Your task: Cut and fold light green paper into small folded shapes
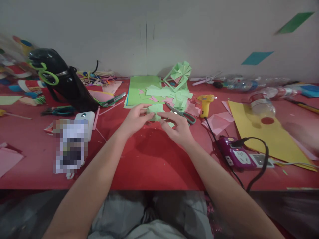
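Both of my hands meet over the middle of the red table (149,159). My left hand (136,118) and my right hand (178,127) pinch a small piece of light green paper (156,111) between their fingertips, just above the table top. Right behind it lie green-handled scissors (183,114), a heap of cut green and pink paper scraps (171,94) and a stack of green sheets (141,89). A folded green paper fan shape (181,71) stands at the back by the wall.
A yellow glue gun (206,103), a yellow sheet (269,136), a plastic bottle (261,104) and a purple power strip (236,156) with black cable lie at the right. At the left are a black helmet (58,76), a white box (86,119) and craft clutter.
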{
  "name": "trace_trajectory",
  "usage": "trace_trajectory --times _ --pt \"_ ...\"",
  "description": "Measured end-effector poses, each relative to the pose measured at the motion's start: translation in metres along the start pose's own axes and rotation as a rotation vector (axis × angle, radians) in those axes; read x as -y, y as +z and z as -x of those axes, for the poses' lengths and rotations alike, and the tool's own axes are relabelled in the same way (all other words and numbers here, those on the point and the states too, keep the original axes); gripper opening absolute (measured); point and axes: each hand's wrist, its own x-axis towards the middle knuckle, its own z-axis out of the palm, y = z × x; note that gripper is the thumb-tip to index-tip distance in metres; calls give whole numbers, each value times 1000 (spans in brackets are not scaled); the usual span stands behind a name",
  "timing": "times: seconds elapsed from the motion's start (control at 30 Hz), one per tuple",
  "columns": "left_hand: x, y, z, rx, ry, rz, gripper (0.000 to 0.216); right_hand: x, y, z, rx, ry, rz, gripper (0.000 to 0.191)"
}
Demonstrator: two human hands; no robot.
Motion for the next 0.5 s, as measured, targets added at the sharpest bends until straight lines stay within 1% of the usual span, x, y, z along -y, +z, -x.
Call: trace_trajectory --times 0.1,0.2,0.27,0.37,0.5 --pt "-2 1 1 11 60 -28 40 -2 2 0 -3 44 -25 17" --pt "-3 2 1 14 136 -93 37 -9 4 0 -48 80 -86 16" --pt "-2 3 2 -2 211 -161 37 -13 5 0 -62 126 -139 22" --pt "-1 3 2 -23 309 -255 36 -15 5 0 -35 153 -161 33" --pt "0 4 2 6 329 -280 33 -14 4 -1 -12 132 -102 35"
